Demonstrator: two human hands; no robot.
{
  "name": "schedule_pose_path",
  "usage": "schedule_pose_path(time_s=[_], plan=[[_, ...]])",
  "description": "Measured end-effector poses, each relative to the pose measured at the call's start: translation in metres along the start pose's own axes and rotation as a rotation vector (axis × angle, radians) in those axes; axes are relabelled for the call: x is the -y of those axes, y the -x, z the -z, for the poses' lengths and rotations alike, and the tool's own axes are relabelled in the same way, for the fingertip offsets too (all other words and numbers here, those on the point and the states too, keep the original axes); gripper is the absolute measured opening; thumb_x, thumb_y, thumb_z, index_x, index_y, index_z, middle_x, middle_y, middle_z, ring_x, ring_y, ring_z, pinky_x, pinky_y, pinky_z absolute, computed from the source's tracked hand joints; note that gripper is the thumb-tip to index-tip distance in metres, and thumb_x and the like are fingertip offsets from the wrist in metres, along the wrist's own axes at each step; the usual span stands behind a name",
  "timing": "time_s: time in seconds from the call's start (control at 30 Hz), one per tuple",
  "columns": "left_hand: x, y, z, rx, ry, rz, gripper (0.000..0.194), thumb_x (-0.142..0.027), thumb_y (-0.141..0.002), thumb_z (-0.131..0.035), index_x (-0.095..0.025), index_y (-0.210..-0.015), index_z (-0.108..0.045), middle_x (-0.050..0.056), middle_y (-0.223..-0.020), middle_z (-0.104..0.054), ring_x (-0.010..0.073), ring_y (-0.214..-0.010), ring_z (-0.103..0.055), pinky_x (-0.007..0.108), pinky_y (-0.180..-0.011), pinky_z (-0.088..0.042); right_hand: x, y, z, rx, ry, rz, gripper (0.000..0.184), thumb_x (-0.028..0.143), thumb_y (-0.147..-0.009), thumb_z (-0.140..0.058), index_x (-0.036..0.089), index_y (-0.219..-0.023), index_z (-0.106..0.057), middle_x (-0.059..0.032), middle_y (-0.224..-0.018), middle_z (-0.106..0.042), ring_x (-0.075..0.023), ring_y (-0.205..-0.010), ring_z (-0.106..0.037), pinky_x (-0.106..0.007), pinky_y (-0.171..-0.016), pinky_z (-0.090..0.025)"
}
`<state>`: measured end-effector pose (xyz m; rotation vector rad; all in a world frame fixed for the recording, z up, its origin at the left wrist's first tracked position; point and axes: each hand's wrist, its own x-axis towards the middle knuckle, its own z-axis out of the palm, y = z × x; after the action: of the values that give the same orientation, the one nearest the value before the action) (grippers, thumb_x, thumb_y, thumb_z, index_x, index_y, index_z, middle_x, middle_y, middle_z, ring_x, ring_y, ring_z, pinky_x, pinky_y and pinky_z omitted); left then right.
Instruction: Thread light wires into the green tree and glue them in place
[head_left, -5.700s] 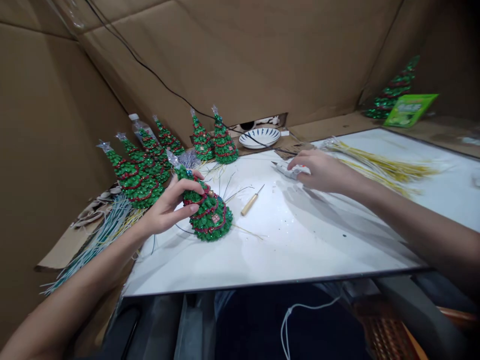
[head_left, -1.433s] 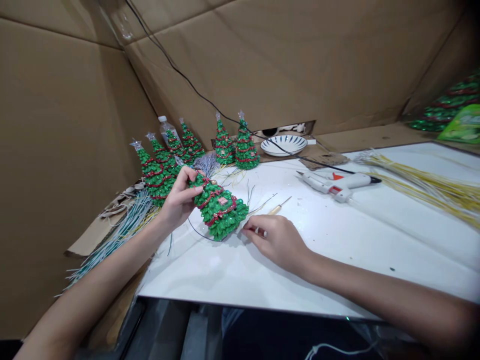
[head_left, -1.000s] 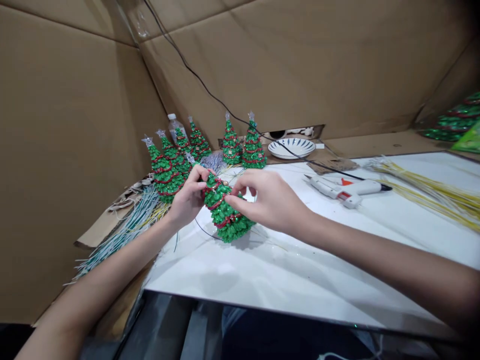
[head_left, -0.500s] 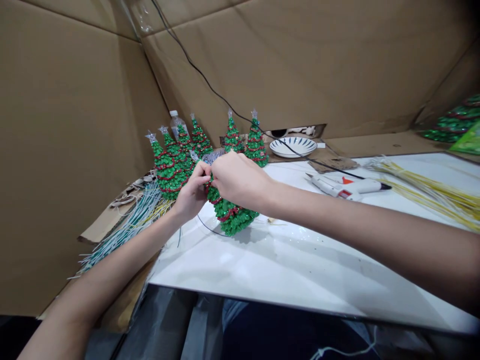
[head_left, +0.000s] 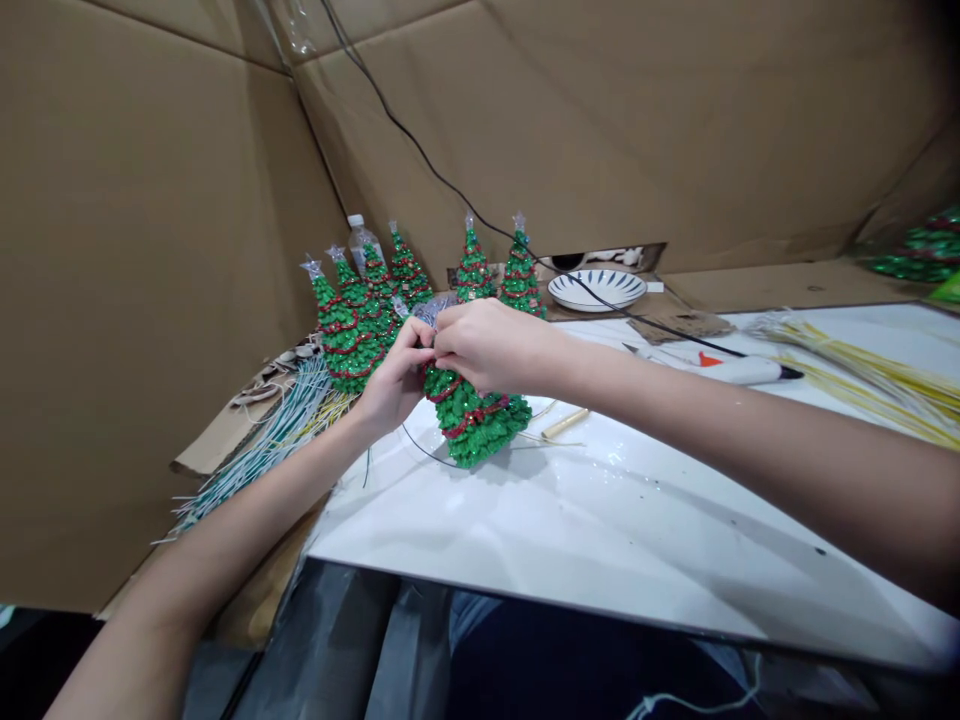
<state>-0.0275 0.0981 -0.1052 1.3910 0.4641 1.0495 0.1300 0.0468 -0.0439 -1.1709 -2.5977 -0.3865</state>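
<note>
A small green Christmas tree (head_left: pixel 475 420) with red bead garlands stands on the white table (head_left: pixel 600 520), leaning a little. My left hand (head_left: pixel 395 378) grips its upper part from the left with curled fingers. My right hand (head_left: pixel 489 345) covers the tree's top from the right, fingers pinched together against it; what they pinch is hidden. Both hands touch at the tree's tip.
Several finished trees (head_left: pixel 352 320) stand in a row behind, by a water bottle (head_left: pixel 357 235). A glue gun (head_left: pixel 739 368), a wooden-handled awl (head_left: pixel 564 423), a blue-patterned plate (head_left: pixel 597 288), yellow wires (head_left: pixel 862 375) and pale blue wires (head_left: pixel 262 455) lie around. Cardboard walls enclose the table.
My right hand left the glue gun, picked something small near the awl, then rose to the tree's top, where it now pinches. My left hand kept holding the tree.
</note>
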Motion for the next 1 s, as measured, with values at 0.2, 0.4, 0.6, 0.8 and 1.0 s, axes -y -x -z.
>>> schedule_pose_path(time_s=[0.2, 0.4, 0.6, 0.8, 1.0], plan=[[0.001, -0.001, 0.001, -0.03, -0.022, 0.039, 0.024, -0.014, -0.065, -0.061, -0.021, -0.08, -0.044, -0.002, -0.075, -0.045, 0.0116, -0.064, -0.045, 0.021, -0.05, -0.038, -0.007, 0.006, -0.01, -0.035, -0.044, 0.113, 0.032, -0.002, -0.079, -0.045, 0.012, -0.092, -0.07, -0.0041, -0.094, -0.061, -0.0105, -0.074, -0.05, -0.026, -0.066, -0.033], [0.0, 0.0, 0.001, 0.022, -0.029, 0.036, 0.027, -0.016, -0.069, -0.064, -0.021, -0.081, -0.041, -0.003, -0.082, -0.048, 0.0101, -0.063, -0.047, 0.021, -0.046, -0.037, -0.015, 0.026, -0.019, -0.266, -0.237, 0.056, 0.027, 0.019, -0.092, -0.044, 0.013, -0.085, -0.07, -0.0057, -0.089, -0.061, -0.0114, -0.075, -0.052, -0.026, -0.068, -0.039], [0.002, 0.001, 0.003, 0.053, -0.034, 0.044, 0.031, -0.015, -0.071, -0.065, -0.022, -0.084, -0.038, -0.003, -0.093, -0.052, 0.0092, -0.067, -0.052, 0.02, -0.053, -0.041, -0.004, 0.082, -0.02, -0.453, -0.384, -0.196, 0.015, 0.016, -0.081, -0.053, 0.014, -0.084, -0.068, -0.0036, -0.077, -0.06, -0.0129, -0.072, -0.055, -0.026, -0.065, -0.043], [0.004, -0.002, 0.004, 0.022, -0.06, 0.026, 0.031, -0.013, -0.07, -0.063, -0.022, -0.082, -0.037, -0.004, -0.093, -0.053, 0.0069, -0.065, -0.052, 0.02, -0.056, -0.043, -0.004, 0.132, -0.031, -0.317, -0.365, -0.353, 0.014, 0.018, -0.079, -0.055, 0.015, -0.081, -0.068, -0.0065, -0.081, -0.063, -0.0179, -0.076, -0.058, -0.03, -0.065, -0.045], [0.006, -0.003, 0.005, 0.031, -0.046, 0.038, 0.031, -0.014, -0.067, -0.062, -0.023, -0.082, -0.037, -0.004, -0.094, -0.053, 0.0101, -0.074, -0.059, 0.018, -0.053, -0.043, -0.036, 0.177, -0.016, -0.338, -0.155, -0.498, 0.012, 0.023, -0.081, -0.056, 0.017, -0.083, -0.067, -0.0067, -0.088, -0.065, -0.0178, -0.074, -0.059, -0.031, -0.066, -0.045]])
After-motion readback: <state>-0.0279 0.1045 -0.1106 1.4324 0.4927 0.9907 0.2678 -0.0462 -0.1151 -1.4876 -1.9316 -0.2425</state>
